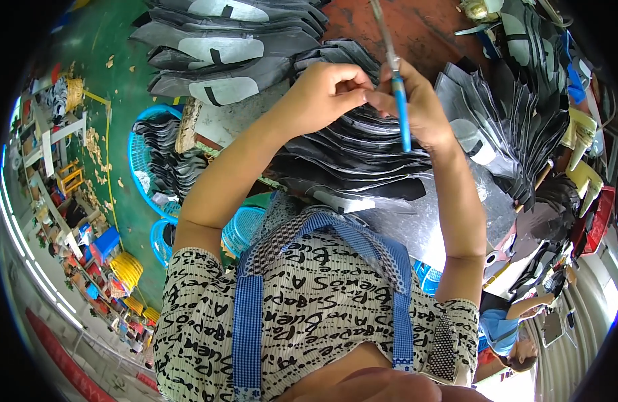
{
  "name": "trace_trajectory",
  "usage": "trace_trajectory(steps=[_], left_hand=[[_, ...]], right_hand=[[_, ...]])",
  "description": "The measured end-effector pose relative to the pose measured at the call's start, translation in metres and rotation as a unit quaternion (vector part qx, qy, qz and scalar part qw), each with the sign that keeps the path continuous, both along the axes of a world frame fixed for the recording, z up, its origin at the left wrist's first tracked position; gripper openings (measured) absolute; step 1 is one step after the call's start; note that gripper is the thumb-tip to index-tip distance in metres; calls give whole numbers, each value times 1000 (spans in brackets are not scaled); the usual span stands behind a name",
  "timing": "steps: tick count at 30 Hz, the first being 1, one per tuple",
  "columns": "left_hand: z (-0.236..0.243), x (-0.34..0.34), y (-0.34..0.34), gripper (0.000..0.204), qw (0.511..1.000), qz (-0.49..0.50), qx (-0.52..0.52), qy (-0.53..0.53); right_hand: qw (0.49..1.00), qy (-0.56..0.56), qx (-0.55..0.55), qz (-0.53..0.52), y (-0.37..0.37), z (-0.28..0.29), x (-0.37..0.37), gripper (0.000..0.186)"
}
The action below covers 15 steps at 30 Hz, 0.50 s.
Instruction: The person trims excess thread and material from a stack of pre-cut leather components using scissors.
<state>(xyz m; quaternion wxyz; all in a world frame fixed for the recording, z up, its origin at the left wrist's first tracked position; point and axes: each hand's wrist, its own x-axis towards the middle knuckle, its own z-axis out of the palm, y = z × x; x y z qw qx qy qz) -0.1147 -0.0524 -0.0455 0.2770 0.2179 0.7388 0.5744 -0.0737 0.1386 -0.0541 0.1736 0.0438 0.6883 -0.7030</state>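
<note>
A green floor [131, 50] lies left of the reddish-brown worktop [429, 27]. Above the central stack of black pieces [352, 151], spread in front of the person, the right hand [419, 107] grips a blue-handled tool [401, 114], its thin shaft pointing away. The left hand [326, 94] curls close to the right fingertips; I cannot tell whether it pinches anything. Black lettering covers the cream shirt [295, 301]; pale lettering marks a red banner [54, 352].
</note>
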Motion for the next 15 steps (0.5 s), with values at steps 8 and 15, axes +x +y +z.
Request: trace_trajectory(steps=[8, 15], left_hand=[[-46, -22, -42, 16, 966, -3, -146, 216], [-53, 13, -31, 9, 894, -66, -222, 383]], right_hand=[[995, 7, 74, -68, 69, -50, 32, 17], [964, 3, 267, -10, 69, -63, 44, 22]])
